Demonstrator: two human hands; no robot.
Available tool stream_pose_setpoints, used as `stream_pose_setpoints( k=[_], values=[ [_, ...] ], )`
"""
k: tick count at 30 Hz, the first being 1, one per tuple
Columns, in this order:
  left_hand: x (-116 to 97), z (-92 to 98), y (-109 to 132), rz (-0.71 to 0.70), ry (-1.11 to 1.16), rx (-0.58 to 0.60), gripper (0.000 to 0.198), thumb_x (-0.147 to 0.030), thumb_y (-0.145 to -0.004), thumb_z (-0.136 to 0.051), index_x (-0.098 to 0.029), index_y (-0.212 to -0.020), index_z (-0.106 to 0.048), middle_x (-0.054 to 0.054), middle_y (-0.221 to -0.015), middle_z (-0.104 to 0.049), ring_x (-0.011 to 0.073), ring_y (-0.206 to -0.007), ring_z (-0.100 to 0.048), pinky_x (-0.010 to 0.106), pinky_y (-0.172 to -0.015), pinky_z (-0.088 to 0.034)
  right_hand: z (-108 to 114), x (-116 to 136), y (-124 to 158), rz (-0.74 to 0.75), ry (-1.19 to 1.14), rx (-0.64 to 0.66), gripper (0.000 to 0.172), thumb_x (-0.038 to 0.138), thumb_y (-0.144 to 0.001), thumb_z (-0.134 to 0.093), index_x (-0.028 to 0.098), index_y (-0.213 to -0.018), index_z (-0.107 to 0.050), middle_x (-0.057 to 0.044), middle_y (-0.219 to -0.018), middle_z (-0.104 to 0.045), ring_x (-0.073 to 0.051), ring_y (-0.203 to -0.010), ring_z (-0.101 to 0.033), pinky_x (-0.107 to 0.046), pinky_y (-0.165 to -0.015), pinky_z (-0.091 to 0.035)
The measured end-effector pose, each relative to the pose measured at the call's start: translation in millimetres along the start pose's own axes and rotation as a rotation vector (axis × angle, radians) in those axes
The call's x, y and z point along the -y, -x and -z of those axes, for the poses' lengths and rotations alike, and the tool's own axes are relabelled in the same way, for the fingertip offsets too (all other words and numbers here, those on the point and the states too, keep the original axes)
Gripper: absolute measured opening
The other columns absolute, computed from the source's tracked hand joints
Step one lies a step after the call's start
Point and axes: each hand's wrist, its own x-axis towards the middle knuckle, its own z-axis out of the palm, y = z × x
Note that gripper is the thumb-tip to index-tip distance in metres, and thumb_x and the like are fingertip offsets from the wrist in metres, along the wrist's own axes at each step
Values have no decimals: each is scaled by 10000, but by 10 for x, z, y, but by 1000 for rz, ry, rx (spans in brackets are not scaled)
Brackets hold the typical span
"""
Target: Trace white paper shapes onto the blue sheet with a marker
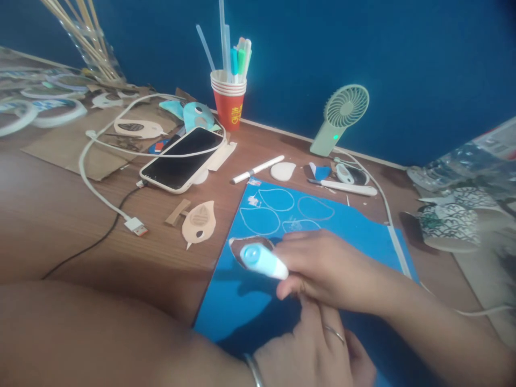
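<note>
My right hand (322, 263) reaches in from the right, its fingers and thumb closed on a light-blue tube with a white end (266, 260); its exact kind does not show. Behind the tube's round end is a brown leaf-shaped cutout (237, 247) with a pale edge. It is partly covered, so I cannot tell whether it is held or lies on the blue sheet (226, 290). My left hand (310, 349), with a ring and a bracelet, lies just below, its fingers reaching under my right hand. Their tips are hidden. White leaf-shaped outlines (278, 199) mark the sheet.
A bird-shaped cutout (199, 223) and a phone (181, 161) with cables lie to the left. Behind stand a red paper cup (228, 107) of pens and a small fan (338, 118). A white pen (258, 169) and a white-handled craft knife (346, 187) lie beyond the sheet.
</note>
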Motion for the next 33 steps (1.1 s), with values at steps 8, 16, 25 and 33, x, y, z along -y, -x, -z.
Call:
stream_pose_setpoints(
  k=[8,16,25,33],
  values=[
    [-93,-34,29,224,31,44,164,-261,-734,-465,-153,-741,-588,83,-686,-631,180,-541,-586,262,-436,-468,33,-2,-9,2,21,23,397,535,-843,-300,193,-692,-434,48,-614,-468,-96,-605,-421,-213,-548,-280],
    [-111,-15,33,297,77,65,152,-259,-716,-480,-154,-746,-586,53,-586,-578,183,-532,-580,245,-392,-420,63,44,-8,33,134,112,300,427,-850,-434,190,-666,-450,56,-599,-489,-102,-608,-411,-216,-531,-256],
    [-74,59,-32,273,75,79,95,-224,-731,-484,-156,-732,-550,71,-694,-638,197,-586,-606,270,-450,-453,64,-4,16,49,-125,-42,268,413,-848,-439,181,-730,-506,39,-653,-494,-93,-636,-456,-207,-559,-321],
    [16,25,-19,23,42,25,96,-139,-687,-526,-157,-781,-520,115,-939,-659,232,-834,-615,325,-714,-483,-28,-161,89,-125,-513,-523,230,371,-850,-452,161,-786,-519,27,-674,-498,-51,-523,-465,-163,-467,-375]
  ],
)
